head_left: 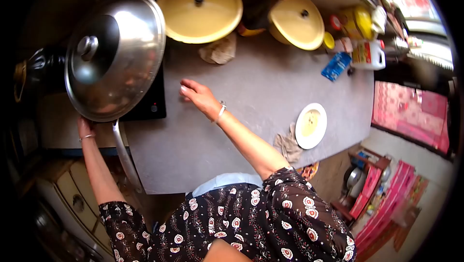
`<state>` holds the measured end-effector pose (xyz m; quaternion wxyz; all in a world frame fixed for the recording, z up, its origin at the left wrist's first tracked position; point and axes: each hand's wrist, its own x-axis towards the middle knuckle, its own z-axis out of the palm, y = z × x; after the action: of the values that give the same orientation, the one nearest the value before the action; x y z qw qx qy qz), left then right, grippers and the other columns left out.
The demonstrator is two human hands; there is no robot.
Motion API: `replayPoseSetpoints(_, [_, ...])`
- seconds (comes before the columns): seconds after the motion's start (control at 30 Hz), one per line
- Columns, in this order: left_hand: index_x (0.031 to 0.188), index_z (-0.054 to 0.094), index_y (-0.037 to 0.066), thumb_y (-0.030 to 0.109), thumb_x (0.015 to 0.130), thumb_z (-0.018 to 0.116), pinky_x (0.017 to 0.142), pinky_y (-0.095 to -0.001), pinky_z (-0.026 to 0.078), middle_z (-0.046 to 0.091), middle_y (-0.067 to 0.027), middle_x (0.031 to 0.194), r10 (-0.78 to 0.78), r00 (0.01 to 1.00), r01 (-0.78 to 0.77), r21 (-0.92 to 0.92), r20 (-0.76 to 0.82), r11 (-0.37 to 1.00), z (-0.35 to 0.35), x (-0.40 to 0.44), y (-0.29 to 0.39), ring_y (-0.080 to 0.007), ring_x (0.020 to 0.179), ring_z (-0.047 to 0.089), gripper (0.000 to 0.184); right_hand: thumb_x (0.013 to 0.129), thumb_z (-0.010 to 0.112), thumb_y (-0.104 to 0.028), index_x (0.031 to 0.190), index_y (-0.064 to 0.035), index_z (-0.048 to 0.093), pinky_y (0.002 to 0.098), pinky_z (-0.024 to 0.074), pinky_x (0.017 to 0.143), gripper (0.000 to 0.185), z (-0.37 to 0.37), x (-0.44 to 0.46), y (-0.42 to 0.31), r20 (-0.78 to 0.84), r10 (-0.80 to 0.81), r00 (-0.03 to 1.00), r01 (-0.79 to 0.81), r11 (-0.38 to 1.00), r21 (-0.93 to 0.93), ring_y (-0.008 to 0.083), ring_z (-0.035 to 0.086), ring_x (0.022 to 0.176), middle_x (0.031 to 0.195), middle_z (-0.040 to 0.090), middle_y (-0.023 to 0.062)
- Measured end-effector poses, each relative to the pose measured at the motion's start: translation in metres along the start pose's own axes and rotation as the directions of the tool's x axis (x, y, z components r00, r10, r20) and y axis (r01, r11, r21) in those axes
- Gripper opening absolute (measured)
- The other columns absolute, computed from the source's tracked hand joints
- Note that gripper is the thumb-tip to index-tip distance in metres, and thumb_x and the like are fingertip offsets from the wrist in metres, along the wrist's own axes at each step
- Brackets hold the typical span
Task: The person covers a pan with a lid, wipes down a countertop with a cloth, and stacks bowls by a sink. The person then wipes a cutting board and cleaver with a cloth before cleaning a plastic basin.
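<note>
A large pan covered by a domed metal lid (137, 64) with a round knob sits on a black cooktop (153, 100) at the left. The pan's long metal handle (124, 153) points toward me. At the lid's near edge is my left hand (85, 127); its fingers are hidden beneath the rim, so I cannot tell what they touch. My right hand (199, 99) hovers over the grey counter (208, 136), right of the cooktop, with loosely extended fingers and nothing in it. A crumpled cloth (220, 52) lies beyond it.
Two yellow lidded pots (203, 18) (299, 25) stand along the back. At the right are a white bowl of pale food (319, 131), a grey rag (289, 145), a blue packet (336, 66) and a white jug (369, 55). A dark bottle (46, 64) stands far left.
</note>
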<state>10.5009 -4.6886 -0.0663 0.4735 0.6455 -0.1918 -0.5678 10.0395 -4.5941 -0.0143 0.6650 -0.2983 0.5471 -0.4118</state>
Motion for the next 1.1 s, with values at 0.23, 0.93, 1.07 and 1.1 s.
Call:
replayPoseSetpoints(0.23, [0.112, 0.056, 0.009, 0.028, 0.087, 0.051, 0.077, -0.0363, 0.041, 0.062, -0.0071, 0.108, 0.085, 0.993, -0.044, 0.404, -0.086, 0.914, -0.005, -0.073, 0.059, -0.0179, 0.1, 0.057, 0.032, 0.086, 0.055, -0.021, 0.11, -0.0018, 0.056, 0.0299, 0.0475, 0.073, 0.03, -0.141, -0.151, 0.039, -0.405, -0.231, 0.885, 0.007, 0.875, -0.484, 0.0198, 0.06, 0.083, 0.093, 0.062, 0.0107])
replayPoseSetpoints(0.93, [0.101, 0.061, 0.005, 0.004, 0.072, 0.059, 0.083, -0.0331, 0.045, 0.057, -0.0117, 0.11, 0.322, 0.502, -0.864, 0.478, 0.802, 0.158, 0.331, -0.262, -0.063, -0.0287, 0.096, 0.053, 0.029, 0.075, 0.06, -0.001, 0.087, 0.0003, 0.058, 0.0215, 0.0452, 0.064, 0.012, -0.155, -0.265, 0.124, -0.495, -0.044, 0.868, -0.011, 0.994, -0.108, 0.007, 0.052, 0.067, 0.079, 0.055, 0.0008])
replayPoseSetpoints(1.07, [0.109, 0.057, 0.009, 0.005, 0.068, 0.061, 0.093, -0.0382, 0.04, 0.044, -0.0088, 0.128, 0.203, 0.472, -0.867, 0.493, 0.858, -0.069, 0.397, -0.212, -0.111, -0.0309, 0.118, 0.038, 0.041, 0.076, 0.06, -0.001, 0.089, 0.0001, 0.058, 0.0197, 0.0441, 0.062, 0.013, -0.145, -0.277, 0.1, -0.454, 0.078, 0.888, -0.045, 0.995, 0.084, 0.0047, 0.051, 0.067, 0.078, 0.055, -0.0013])
replayPoseSetpoints(1.1, [0.113, 0.055, 0.009, 0.005, 0.068, 0.061, 0.094, -0.0381, 0.039, 0.044, -0.0075, 0.13, 0.138, 0.517, -0.839, 0.532, 0.845, -0.117, 0.405, -0.208, -0.117, -0.0307, 0.119, 0.037, 0.045, 0.077, 0.06, 0.0, 0.089, 0.0, 0.058, 0.0193, 0.0438, 0.061, 0.013, -0.145, -0.28, 0.099, -0.446, 0.106, 0.889, -0.061, 0.992, 0.113, 0.0044, 0.05, 0.067, 0.078, 0.055, -0.0014])
